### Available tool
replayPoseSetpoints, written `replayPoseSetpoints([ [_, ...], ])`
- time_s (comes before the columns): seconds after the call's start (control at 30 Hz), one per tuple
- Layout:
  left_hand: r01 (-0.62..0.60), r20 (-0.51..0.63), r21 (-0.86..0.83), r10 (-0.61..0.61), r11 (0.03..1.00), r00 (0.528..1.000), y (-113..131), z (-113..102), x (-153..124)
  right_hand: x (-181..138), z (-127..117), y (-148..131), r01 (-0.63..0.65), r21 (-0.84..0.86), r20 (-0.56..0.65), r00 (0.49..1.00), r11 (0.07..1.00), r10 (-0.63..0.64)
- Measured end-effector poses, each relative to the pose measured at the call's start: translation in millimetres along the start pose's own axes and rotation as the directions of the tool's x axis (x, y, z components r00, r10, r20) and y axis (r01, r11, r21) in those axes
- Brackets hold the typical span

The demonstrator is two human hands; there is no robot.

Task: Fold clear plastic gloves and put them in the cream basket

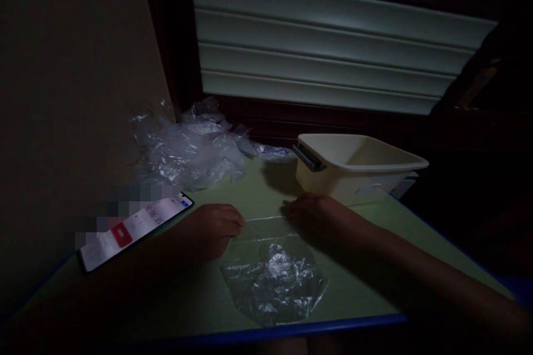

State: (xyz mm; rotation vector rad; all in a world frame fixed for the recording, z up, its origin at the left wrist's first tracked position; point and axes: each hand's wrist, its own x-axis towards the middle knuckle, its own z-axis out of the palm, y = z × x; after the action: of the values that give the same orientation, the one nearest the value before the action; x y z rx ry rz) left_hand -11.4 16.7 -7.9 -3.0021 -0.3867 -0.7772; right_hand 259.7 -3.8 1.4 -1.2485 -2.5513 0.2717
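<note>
A clear plastic bag (278, 283) lies on the green table in front of me, its top edge stretched between my two hands. My left hand (219, 230) pinches the bag's upper left corner with fingers pressed together. At the upper right corner is my right hand (312, 213), its fingers curled down and dim in shadow; they look closed on the bag's edge. The lower part of the bag is crumpled and shiny.
A heap of crumpled clear plastic bags (191, 147) sits at the back left. A cream plastic bin (345, 177) with a dark handle stands at the back right. On the left lies a lit phone (137, 227). The table (353, 288) has a blue edge. Light is dim.
</note>
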Motion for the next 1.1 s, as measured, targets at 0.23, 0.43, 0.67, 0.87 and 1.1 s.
replayPoseSetpoints([
  [0.23, 0.050, 0.015, 0.062, -0.051, 0.997, 0.999, 3, -1, 1, 18, 15, -2, -0.083, -0.023, -0.045, 0.996, 0.996, 0.082],
  [0.43, 0.441, -0.156, -0.136, -0.459, 0.887, 0.875, 4, 7, 5, 9, 17, -4, -0.149, 0.038, -0.167, 0.974, 0.988, 0.153],
  [0.67, 0.569, -0.020, -0.295, -0.601, 0.767, 0.799, -5, 14, 2, 7, 17, -5, -0.127, 0.167, -0.276, 0.946, 0.978, 0.170],
  [0.87, 0.568, 0.011, -0.258, -0.585, 0.782, 0.811, -6, 10, 4, 8, 19, -4, -0.117, 0.451, -0.223, 0.945, 0.885, 0.239],
  [1.1, 0.599, 0.021, -0.254, -0.615, 0.759, 0.788, -5, 8, 6, 8, 18, 10, -0.213, 0.655, 0.045, 0.969, 0.724, 0.245],
])
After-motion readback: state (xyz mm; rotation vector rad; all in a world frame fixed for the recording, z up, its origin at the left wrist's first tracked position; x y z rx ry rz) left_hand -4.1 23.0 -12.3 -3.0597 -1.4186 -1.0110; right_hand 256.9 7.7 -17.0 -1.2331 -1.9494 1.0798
